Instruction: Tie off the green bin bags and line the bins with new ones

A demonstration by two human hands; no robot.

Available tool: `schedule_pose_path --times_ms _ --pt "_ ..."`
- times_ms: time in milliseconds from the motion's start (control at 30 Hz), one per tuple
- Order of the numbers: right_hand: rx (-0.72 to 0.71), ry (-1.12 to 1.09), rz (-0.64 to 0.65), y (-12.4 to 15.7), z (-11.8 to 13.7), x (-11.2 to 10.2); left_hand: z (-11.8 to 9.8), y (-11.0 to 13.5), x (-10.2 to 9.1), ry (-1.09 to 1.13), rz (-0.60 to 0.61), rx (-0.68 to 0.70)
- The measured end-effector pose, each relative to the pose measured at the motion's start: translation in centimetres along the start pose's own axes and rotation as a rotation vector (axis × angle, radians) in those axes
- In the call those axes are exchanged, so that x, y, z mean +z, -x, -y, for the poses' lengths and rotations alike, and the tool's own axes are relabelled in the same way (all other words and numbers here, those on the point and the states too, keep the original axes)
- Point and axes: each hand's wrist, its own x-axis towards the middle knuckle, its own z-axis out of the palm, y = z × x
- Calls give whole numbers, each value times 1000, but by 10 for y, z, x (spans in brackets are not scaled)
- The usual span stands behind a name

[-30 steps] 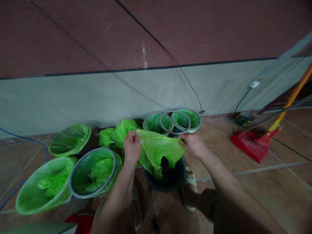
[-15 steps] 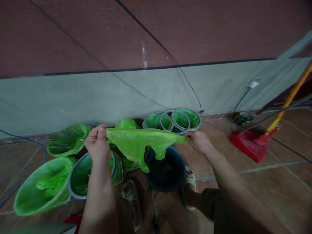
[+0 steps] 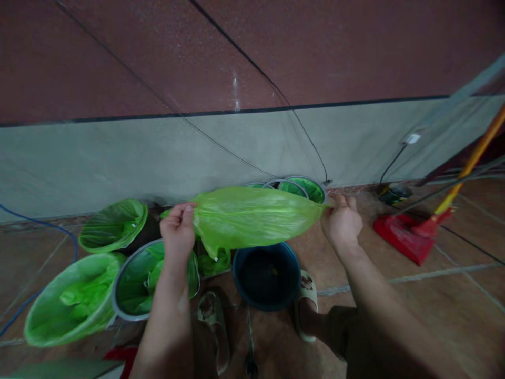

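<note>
A light green plastic bag (image 3: 256, 217) is stretched sideways between my two hands, puffed out in the middle. My left hand (image 3: 177, 223) pinches its left end between thumb and fingers. Closed round the right end is my right hand (image 3: 342, 218). Just below the bag, between my feet, stands a dark blue bin (image 3: 266, 279) with its mouth up; the inside is dark. To the left of it, several bins hold green liners, among them a grey-rimmed bin (image 3: 136, 284) partly behind my left forearm.
A wide green-lined bin (image 3: 71, 302) and another lined bin (image 3: 112, 226) stand at left. Behind the bag, lined bins with loose grey rings (image 3: 302, 187) rest by the wall. A red dustpan (image 3: 406, 237) lies at right. Cables hang down the wall, and a blue hose (image 3: 74, 245) runs at far left.
The bag has gone from a flat, drooping sheet to a fuller, puffed shape. Both hands have shifted to the right, still holding its ends.
</note>
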Motion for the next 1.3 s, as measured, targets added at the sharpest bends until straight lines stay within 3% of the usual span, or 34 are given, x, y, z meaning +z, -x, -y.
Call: schedule_pose_path --times_ms 100,200,300,400,600,733,900,1033,1167,1300 --pt "-156 -147 -110 15 31 -3 -4 17 24 -90 184 34" --pt "-459 -397 88 42 68 -2 -9 39 49 -116 393 32" --pt "-587 -482 283 64 90 4 -14 58 67 -76 536 28" --pt "-582 -451 344 74 93 10 -16 68 77 34 607 -47" --pt "-586 -432 289 71 86 16 -16 74 81 308 676 -390" --pt "-519 -600 315 69 90 11 -19 76 82 326 776 -276" --pt "-202 -859 369 60 87 3 -17 78 84 168 980 -119" --pt "46 -1057 212 35 68 0 -11 82 85 -184 1012 35" --pt "207 -1102 -135 -2 27 -2 -5 82 80 -391 1078 113" --pt "292 -992 -454 -29 -17 -9 5 76 71 -594 1213 151"
